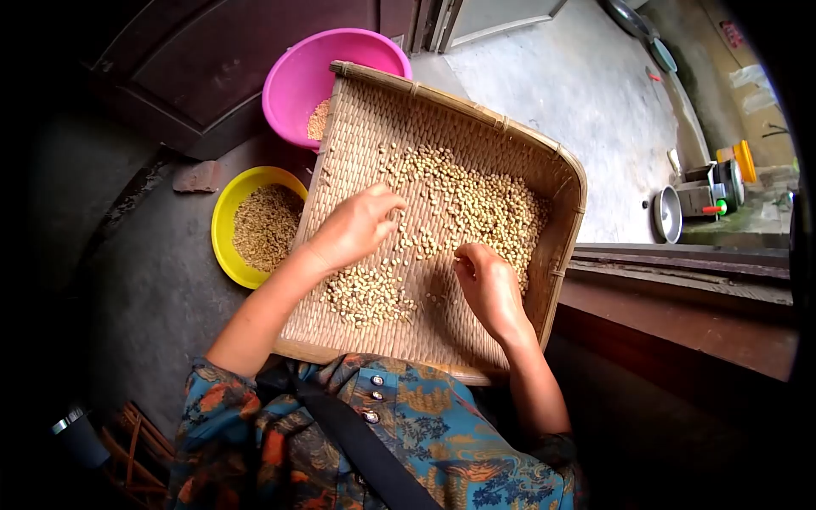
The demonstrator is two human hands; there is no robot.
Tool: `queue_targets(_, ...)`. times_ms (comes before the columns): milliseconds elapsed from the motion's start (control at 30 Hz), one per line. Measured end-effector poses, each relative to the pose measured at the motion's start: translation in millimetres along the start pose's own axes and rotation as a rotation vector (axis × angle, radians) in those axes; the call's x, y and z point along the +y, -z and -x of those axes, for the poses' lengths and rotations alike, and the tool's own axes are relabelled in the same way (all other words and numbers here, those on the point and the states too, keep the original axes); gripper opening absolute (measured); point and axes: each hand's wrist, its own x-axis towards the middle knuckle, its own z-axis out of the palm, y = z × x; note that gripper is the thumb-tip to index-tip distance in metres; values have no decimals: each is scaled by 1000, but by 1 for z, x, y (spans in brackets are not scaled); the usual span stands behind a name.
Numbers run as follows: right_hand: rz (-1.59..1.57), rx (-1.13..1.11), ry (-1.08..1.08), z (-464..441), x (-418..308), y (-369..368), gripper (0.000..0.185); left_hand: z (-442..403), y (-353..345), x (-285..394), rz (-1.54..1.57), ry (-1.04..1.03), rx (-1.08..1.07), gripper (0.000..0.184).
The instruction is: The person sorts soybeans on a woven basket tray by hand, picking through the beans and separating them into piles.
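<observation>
A woven bamboo tray [361, 127] lies across my lap, with pale beans [501, 212] spread over its right and upper part. A smaller pile of beans [370, 295] sits at its lower left. Over the middle of the tray is my left hand [361, 223], its fingers curled and pinched together; anything between them is too small to make out. My right hand [490, 285] is at the lower edge of the larger spread, thumb and fingertips drawn together, and what they hold, if anything, is hidden.
Left of the tray stands a yellow bowl [223, 229] filled with small brownish pieces. A pink basin [293, 81] with some grains is behind the tray. A brick piece [196, 177] lies by the door. At the right are a wooden sill [680, 314] and a metal bowl [668, 214].
</observation>
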Motion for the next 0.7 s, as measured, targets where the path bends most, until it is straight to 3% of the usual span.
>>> queue_targets(33, 3, -13, -6, 0, 1, -1, 10, 1, -6, -3, 11, -135, 62, 30)
queue_targets(167, -11, -25, 21, 1, 4, -11, 11, -6, -18, -6, -13, -208, 66, 24)
queue_targets(333, 11, -53, 55, -7, 1, -20, 16, -11, -25, -12, -120, -216, 30, 13)
queue_targets(700, 170, -184, 411, -51, -5, -45, 13, -3, -31, -12, -392, -246, 106, 9)
